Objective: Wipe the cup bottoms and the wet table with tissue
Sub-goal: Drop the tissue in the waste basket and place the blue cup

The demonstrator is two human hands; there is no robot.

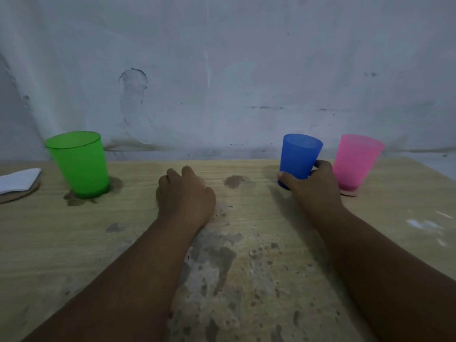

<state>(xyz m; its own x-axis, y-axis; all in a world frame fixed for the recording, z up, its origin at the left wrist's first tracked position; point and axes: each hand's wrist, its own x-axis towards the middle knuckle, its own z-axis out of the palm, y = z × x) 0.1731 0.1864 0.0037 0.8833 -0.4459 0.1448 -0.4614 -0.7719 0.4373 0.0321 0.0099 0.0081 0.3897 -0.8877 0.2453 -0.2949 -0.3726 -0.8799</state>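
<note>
Blue cup (299,156), gripped in right hand (313,188), sits beside pink cup (355,161); left hand (185,193) rests, fingers (172,174) curled empty, on stained table (74,243).

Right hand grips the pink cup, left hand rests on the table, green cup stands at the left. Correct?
No. The head view shows the right hand gripping the blue cup; the pink cup stands beside it. The left hand rests on the table, and the green cup stands at the left.
</note>
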